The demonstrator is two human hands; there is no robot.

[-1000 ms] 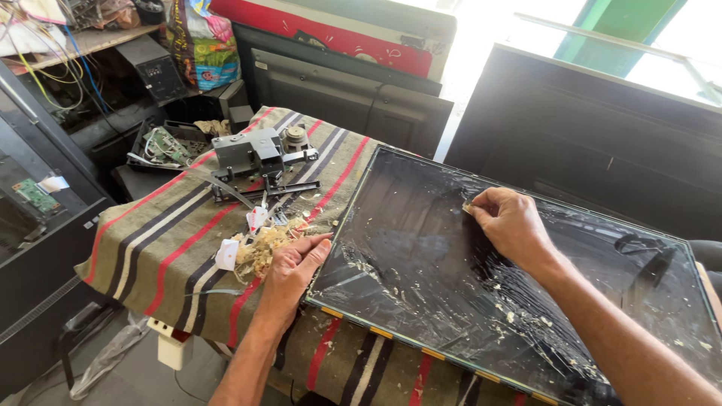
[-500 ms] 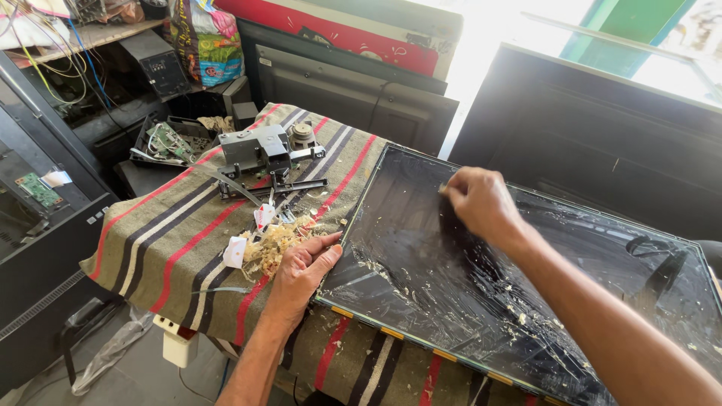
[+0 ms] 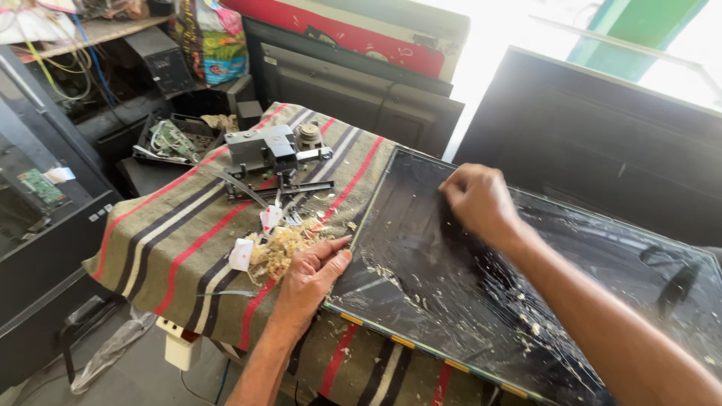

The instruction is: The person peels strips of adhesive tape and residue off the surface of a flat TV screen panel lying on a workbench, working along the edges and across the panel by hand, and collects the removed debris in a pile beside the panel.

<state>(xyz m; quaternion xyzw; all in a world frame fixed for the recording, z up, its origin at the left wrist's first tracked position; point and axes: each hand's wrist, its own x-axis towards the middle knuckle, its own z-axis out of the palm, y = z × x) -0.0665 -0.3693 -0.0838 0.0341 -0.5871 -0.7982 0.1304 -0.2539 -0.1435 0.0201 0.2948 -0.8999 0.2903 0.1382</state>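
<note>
right hand (image 3: 477,203) moved up panel (image 3: 526,301) (smeared)

Under my right hand (image 3: 479,204) the dark panel (image 3: 526,301) is glossy glass, smeared with crumbly pale residue. My left hand (image 3: 312,269) rests on woven, matt striped cloth (image 3: 173,240), beside rough shavings (image 3: 282,244) and a dull grey metal part (image 3: 263,146).
</note>
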